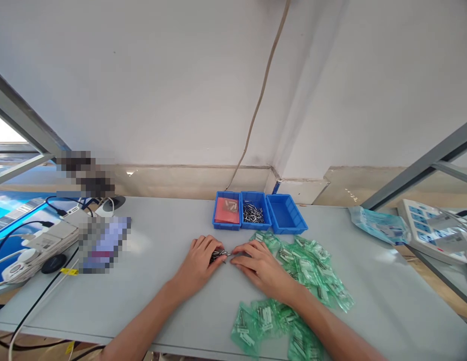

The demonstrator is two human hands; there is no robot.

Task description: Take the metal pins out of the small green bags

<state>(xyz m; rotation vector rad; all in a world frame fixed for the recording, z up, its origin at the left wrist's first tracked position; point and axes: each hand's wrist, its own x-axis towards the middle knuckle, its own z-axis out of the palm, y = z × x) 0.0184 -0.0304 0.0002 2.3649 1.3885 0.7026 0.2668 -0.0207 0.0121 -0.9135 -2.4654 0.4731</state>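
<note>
My left hand (200, 260) is curled on the table around a small bunch of metal screws (217, 255), whose ends stick out past the thumb. Facing it, my right hand (258, 263) has its thumb and forefinger drawn together at the tip of one protruding screw. Small green plastic bags (310, 268) with metal pieces inside lie beside and under my right forearm. More of these bags (265, 316) spread towards the table's front edge. Beyond my hands, a blue bin (268, 213) holds a heap of loose screws.
A blue bin (214, 215) with red packets stands left of the screw bin, and an empty blue bin (288, 225) right of it. Power strips with cables (41, 245) and a blurred phone-like object (105, 248) lie left. A blue plastic packet (379, 225) and a socket panel (431, 230) are right.
</note>
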